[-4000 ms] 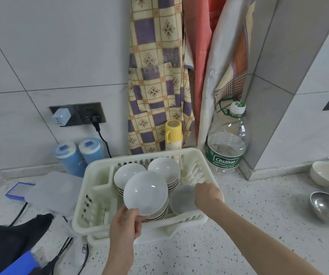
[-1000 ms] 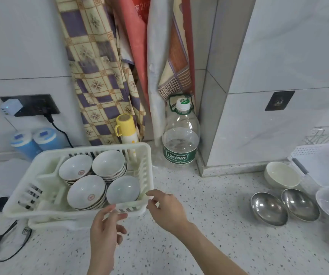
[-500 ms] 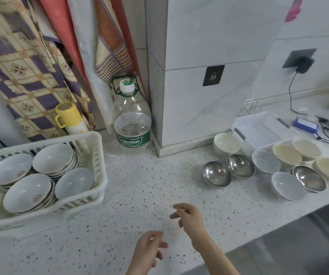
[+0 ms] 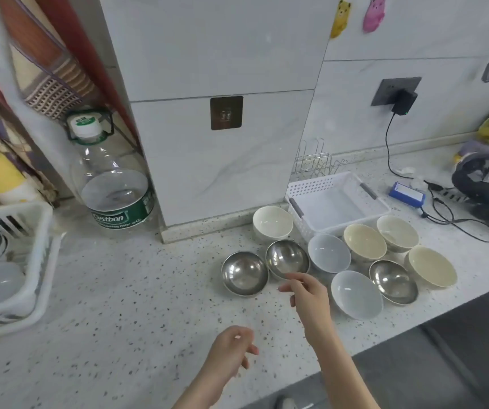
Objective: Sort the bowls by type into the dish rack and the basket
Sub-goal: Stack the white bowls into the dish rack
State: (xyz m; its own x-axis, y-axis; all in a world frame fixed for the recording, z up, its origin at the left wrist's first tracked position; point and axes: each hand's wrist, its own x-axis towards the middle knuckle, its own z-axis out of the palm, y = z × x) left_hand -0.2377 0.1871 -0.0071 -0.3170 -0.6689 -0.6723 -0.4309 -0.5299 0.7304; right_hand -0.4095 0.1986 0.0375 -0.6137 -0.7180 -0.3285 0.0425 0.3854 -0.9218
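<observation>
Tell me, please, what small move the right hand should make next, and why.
Probably lower the right hand a little and grip the near rim of the steel bowl just beyond its fingertips; the hand is empty, and that bowl sits unsorted on the counter.

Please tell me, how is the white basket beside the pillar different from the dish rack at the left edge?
The white basket holds nothing, while the dish rack already holds white bowls. The basket's walls are pierced with fine small holes and it has grey handles; the dish rack has wide vertical slots. The basket shows whole, with bowls standing on the counter around its front; the dish rack is cut off by the picture's edge. Both are white plastic and stand on the speckled counter.
</observation>
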